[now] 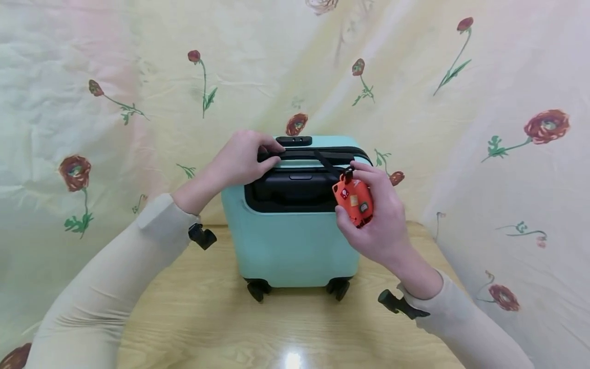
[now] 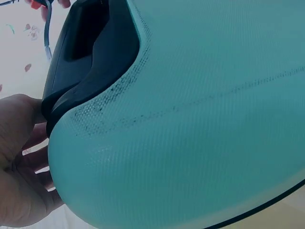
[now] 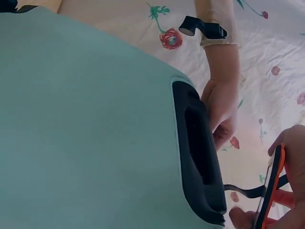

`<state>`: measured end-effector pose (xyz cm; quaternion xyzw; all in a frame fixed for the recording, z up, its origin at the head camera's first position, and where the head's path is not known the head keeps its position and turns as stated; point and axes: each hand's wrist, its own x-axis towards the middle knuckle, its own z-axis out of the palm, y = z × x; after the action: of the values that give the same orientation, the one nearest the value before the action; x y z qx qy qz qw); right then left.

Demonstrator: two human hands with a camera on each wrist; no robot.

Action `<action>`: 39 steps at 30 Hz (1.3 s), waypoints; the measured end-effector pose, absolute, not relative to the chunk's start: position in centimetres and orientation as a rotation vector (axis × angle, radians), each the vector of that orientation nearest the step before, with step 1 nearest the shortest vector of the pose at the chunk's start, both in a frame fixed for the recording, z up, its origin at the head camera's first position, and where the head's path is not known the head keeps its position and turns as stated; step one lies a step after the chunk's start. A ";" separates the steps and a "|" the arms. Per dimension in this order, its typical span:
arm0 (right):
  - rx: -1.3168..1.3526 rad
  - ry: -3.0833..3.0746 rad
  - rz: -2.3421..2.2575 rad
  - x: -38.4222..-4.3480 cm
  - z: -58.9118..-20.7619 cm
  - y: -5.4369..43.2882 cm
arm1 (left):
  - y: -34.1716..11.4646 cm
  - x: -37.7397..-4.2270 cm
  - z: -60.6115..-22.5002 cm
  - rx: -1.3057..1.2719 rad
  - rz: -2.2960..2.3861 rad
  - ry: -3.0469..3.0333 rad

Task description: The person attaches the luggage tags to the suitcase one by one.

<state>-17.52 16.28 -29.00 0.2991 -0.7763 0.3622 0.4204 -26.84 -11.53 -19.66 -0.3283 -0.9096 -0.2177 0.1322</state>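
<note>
Centrally in the head view, a mint-green suitcase [image 1: 295, 248] stands upright on a wooden table [image 1: 198, 323], two black wheels [image 1: 257, 290] showing at its base. Above the middle of the frame, the left hand [image 1: 240, 158] rests at the left of the suitcase's top, thumb and fingers bent toward the black top edge; whether it grips anything there cannot be told. Right of center, the right hand [image 1: 380, 218] pinches an orange luggage tag [image 1: 354, 200] decorated with small stickers, just beside the suitcase's upper right corner. A black strap [image 1: 326, 163] runs from the tag up and left to the suitcase's top. Near the back of that top sits a black lock [image 1: 294, 141]. Cloth [image 1: 258, 56] printed with red flowers fills the background, and a black band [image 1: 202, 236] circles the left sleeve [image 1: 161, 230].
</note>
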 end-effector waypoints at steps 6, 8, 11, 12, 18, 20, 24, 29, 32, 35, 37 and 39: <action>0.709 -2.020 0.832 -16.9 -28.4 16.4 | -11.4 -26.9 -18.8 -0.970 -0.578 -2.687; 0.689 -2.039 0.805 -16.8 -28.2 16.5 | -11.3 -26.9 -18.5 -0.978 -0.550 -2.701; 0.666 -2.069 0.771 -16.8 -27.6 16.4 | -11.2 -26.9 -18.0 -0.997 -0.503 -2.713; 0.661 -2.080 0.766 -16.7 -27.4 16.4 | -11.2 -26.9 -17.8 -1.002 -0.485 -2.718; 0.646 -2.175 0.700 -16.8 -25.9 15.8 | -11.0 -26.8 -17.1 -1.019 -0.395 -2.747; 0.638 -2.213 0.678 -16.9 -25.4 15.5 | -10.9 -27.0 -17.0 -1.024 -0.372 -2.755; 0.631 -2.258 0.629 -17.2 -24.8 15.2 | -10.4 -27.4 -16.5 -1.044 -0.315 -2.785; 0.634 -2.262 0.557 -17.6 -24.4 14.8 | -9.8 -27.8 -15.6 -1.066 -0.250 -2.862; 0.630 -2.272 0.531 -17.7 -24.4 14.6 | -9.4 -28.3 -14.6 -1.098 -0.189 -2.925; 0.618 -2.295 0.507 -17.6 -24.4 14.5 | -8.8 -29.1 -13.6 -1.155 -0.106 -2.973; 0.612 -2.304 0.496 -17.5 -24.4 14.5 | -8.2 -29.8 -13.3 -1.221 -0.068 -2.968; 0.614 -2.302 0.482 -17.5 -24.4 14.4 | -7.5 -30.3 -13.1 -1.315 -0.047 -2.939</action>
<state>-17.47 14.40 -24.38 0.2366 -0.8878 0.1861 0.3482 -30.32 -7.51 -13.09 -0.4080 -0.9120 -0.0145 -0.0394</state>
